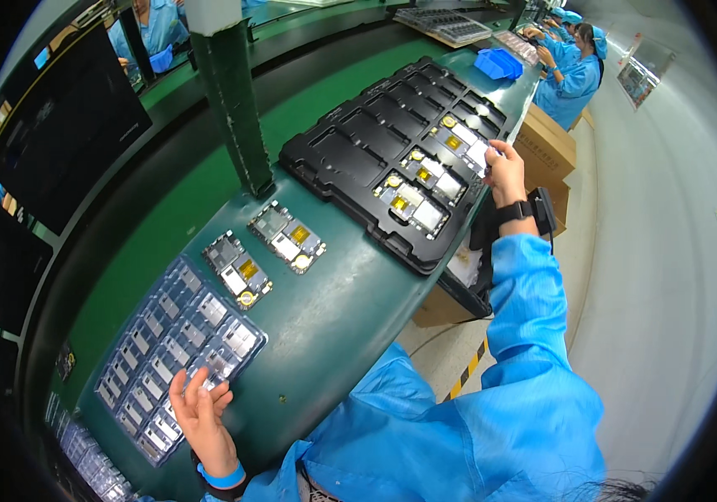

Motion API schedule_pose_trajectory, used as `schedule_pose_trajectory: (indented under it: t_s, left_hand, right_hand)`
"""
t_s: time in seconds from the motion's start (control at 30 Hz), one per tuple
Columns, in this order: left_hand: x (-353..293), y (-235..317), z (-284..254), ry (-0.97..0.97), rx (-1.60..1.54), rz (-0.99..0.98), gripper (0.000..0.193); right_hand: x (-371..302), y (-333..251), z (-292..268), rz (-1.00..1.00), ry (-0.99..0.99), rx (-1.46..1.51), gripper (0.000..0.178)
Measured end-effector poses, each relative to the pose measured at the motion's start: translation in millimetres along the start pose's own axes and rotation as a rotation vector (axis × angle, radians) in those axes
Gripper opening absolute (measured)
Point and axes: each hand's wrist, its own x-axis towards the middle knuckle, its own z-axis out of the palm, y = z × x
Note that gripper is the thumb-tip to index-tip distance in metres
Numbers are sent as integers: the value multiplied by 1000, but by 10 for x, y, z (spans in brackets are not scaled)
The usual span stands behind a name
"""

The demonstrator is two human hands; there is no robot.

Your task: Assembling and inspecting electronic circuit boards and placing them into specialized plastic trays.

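My right hand (506, 174) reaches out to the black tray (337, 155) and pinches the near end of a circuit board (456, 140) there. Two more circuit boards, one (433, 174) beside it and another (409, 206) nearer me, lie in the tray's pockets. Low on the left, my left hand (206, 417) hovers at the edge of a clear plastic tray (260, 339) of small silvery metal pieces. Its fingers are slightly bent and apart, with nothing visible in them. Between the trays, two circuit boards (237, 269) (287, 237) lie on the green bench.
A green post (229, 109) rises from the bench behind the loose boards. Dark monitors (61, 125) stand at the left. Beyond the black tray are a blue bin (499, 64) and co-workers in blue (574, 79). Cardboard boxes (549, 142) stand beside the bench at right.
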Motion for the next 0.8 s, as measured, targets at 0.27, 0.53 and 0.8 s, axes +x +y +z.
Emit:
schedule_pose_trajectory:
  t_s: [0.27, 0.53, 0.8]
  left_hand:
    - [15, -41, -8, 50, 8, -28, 33]
    - [56, -80, -25, 50, 3, -26, 32]
    - [52, -124, -55, 18, -22, -35, 31]
  right_hand:
    - [482, 460, 161, 155, 30, -156, 21]
    - [465, 390, 151, -198, -6, -715, 20]
    - [293, 383, 135, -380, 38, -1024, 24]
